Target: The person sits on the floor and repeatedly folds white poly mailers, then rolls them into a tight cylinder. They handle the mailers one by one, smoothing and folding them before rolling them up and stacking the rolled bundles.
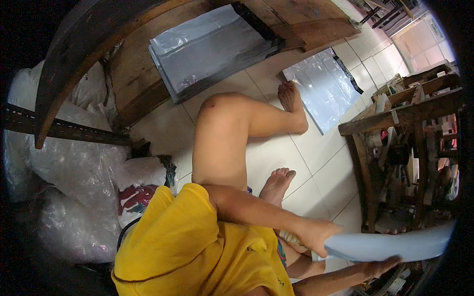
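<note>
At the lower right, a pale blue-grey plastic mailing bag [390, 246] stretches sideways, seen nearly edge-on and curved toward the picture's rim. My left hand [318, 236] is closed on its near end, thumb and fingers pinching the plastic. Under the bag's lower edge, my right hand [380, 268] reaches out with fingers extended and fingertips against the plastic; it is partly in shadow. A thick pile of similar grey bags [212, 47] with black ends lies at the top. A smaller pile of bags [323, 89] lies flat on the tiles by my foot.
White floor tiles [316, 148] spread around my bare feet. Wooden boards [306, 22] stand beneath the large pile, with a curved dark wooden edge [74, 59] overhead. Clear plastic sacks [74, 163] crowd the left. A wooden rack [405, 113] stands at the right.
</note>
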Tool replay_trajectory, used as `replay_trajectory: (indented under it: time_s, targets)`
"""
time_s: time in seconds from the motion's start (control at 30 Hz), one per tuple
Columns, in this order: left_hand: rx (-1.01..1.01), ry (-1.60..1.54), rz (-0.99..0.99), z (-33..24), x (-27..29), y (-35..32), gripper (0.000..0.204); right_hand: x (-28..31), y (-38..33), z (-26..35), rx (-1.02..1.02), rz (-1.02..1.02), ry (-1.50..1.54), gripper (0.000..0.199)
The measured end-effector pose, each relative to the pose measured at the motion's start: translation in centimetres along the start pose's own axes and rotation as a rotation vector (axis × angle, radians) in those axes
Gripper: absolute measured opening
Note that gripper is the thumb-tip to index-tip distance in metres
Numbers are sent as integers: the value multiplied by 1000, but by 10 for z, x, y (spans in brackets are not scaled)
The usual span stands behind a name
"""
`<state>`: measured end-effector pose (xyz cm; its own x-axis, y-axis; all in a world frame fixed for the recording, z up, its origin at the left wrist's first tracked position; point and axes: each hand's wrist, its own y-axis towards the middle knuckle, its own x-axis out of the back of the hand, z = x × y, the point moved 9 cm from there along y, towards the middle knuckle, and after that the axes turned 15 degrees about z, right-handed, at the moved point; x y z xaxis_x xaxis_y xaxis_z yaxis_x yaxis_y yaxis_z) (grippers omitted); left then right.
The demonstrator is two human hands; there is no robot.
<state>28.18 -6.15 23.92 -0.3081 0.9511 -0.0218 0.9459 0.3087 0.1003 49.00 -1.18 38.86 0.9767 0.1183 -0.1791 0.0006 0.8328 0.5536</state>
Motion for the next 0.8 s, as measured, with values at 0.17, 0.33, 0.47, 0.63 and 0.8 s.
replay_trajectory:
  time_s: [0.17,0.33,0.47,0.63,0.8]
  targets:
    - [-523,-908,564,-39,-60,-14,87,1,1,18,42,5,-35,61]
    - [-425,-952,701,-26,-102,-2,87,0,-3,35,66,-2,-83,66]
    - [-291,-154,122,-23,-16,-5,84,1,-8,38,53,-24,-118,69]
    - [-356,-704,753,-32,-72,-5,79,6,-8,41,56,-31,-142,74]
    - [-401,-778,679,-40,-79,1,77,12,-16,47,68,-51,-183,78]
